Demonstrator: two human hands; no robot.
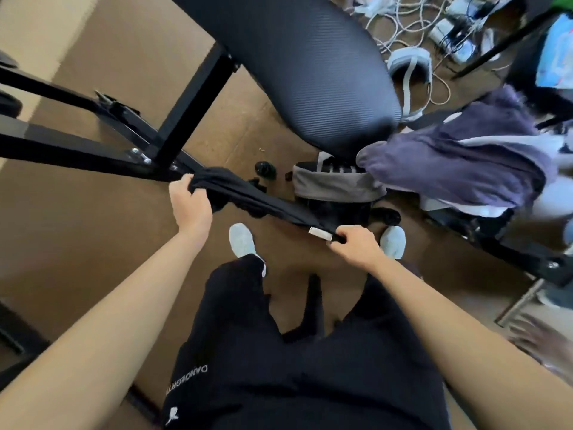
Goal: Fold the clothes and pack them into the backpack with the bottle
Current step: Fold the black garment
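Left hand and right hand, held apart, each with fingers curled around one end of a black garment, which is stretched between them above the floor. A white label lies just beside the right hand. Below the hands are the person's black trousers and pale shoes. Beyond the garment, a grey-and-black backpack stands on the floor, with a dark bottle near its left side. A heap of purple and grey clothes lies right of the backpack. A black padded seat overhangs both. Cables lie on the floor at the far right.
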